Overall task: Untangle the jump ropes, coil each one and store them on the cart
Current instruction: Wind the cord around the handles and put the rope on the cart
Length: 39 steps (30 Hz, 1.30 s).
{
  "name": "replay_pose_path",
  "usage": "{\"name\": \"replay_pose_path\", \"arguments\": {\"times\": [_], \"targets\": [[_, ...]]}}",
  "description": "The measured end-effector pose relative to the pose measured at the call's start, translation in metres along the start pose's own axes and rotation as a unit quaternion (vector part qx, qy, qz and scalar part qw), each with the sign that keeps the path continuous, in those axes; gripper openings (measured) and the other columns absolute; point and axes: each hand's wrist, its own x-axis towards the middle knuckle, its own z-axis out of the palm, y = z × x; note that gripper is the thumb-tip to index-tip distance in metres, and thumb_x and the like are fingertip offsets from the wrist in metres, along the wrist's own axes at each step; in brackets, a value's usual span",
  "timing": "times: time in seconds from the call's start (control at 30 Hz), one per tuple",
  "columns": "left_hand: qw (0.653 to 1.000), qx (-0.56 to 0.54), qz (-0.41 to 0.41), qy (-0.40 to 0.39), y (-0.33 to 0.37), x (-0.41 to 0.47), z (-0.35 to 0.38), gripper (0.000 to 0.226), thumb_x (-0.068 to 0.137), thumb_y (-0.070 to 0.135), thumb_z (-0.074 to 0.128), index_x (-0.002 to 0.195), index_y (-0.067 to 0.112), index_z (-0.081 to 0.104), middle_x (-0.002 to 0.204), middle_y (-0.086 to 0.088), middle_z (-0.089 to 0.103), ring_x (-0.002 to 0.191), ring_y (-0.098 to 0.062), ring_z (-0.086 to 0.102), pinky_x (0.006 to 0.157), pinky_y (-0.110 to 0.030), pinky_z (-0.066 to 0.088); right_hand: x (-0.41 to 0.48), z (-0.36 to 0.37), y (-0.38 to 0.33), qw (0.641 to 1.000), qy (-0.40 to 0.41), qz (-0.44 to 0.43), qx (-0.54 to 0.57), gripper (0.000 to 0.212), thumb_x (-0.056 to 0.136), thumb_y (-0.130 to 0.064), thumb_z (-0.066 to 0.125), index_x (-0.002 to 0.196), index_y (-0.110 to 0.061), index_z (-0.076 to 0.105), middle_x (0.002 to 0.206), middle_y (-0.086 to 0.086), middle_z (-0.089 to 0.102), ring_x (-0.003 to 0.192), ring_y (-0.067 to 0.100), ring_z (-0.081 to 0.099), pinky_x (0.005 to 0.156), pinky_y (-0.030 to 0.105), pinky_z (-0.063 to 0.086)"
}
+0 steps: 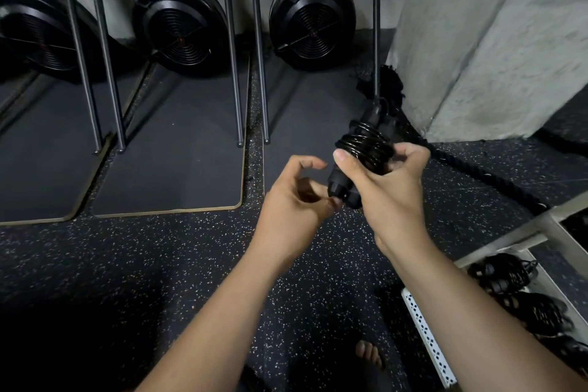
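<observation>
Hands met above a speckled gym floor [127, 258]. Right hand [388, 188] had its fingers [410, 153] clamped around a coiled black jump rope [366, 145], cord wound over both handles. Left hand [292, 200] hovered just beside the handle ends, fingers apart, loosely curled, gripping nothing. Lower right, a white cart [426, 340] held more coiled ropes [502, 274].

Both bare forearms reach forward from the lower edge and draw together toward the middle. The right grip [388, 188] is slightly higher, with its thumb laid across a coiled jump rope [366, 143] and its fingers curled round it from the far side. The left grip [296, 200] is just beside it, palm turned inward. Its fingers are loosely curled and hold nothing, with the fingertips close to the rope's lower end.
</observation>
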Motion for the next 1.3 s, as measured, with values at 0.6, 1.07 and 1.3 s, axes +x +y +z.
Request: {"name": "replay_pose_path", "arguments": {"times": [0.6,1.07,1.3], "targets": [[0.984,-0.135,-0.11,-0.02,0.008,0.004,-0.016,0.043,0.087,-0.011,0.063,0.114,0.022,0.067,0.085,-0.014,0.068,0.077,-0.024,0.061,0.072,-0.034,0.042,0.015,-0.006,0.01,0.979,-0.175,0.048,0.095,0.052,0.078,-0.014,0.09,0.124,-0.013,0.063,0.118,0.017,0.077,0.113,0.033,0.075,0.095,0.049,0.058],[0.984,-0.073,-0.144,0.076,0.005,0.008,-0.019,0.044,0.063,0.005,0.066,0.097,0.023,0.046,0.082,-0.014,0.053,0.06,-0.019,0.043,0.054,-0.033,0.027,0.0,0.001,0.009,0.986,-0.12,-0.032,-0.111,0.071,0.062,-0.033,0.095,0.12,-0.041,0.056,0.106,-0.016,0.079,0.1,0.006,0.076,0.097,0.045,0.06],[0.98,-0.016,-0.191,0.056,-0.001,0.011,-0.025,0.047,0.073,-0.005,0.072,0.1,0.02,0.042,0.076,-0.013,0.055,0.052,-0.016,0.044,0.046,-0.025,0.03,-0.011,0.003,-0.004,0.958,-0.155,-0.048,-0.237,0.066,0.072,-0.029,0.093,0.122,-0.038,0.05,0.097,-0.019,0.072,0.084,-0.003,0.067,0.063,0.003,0.044]]}}
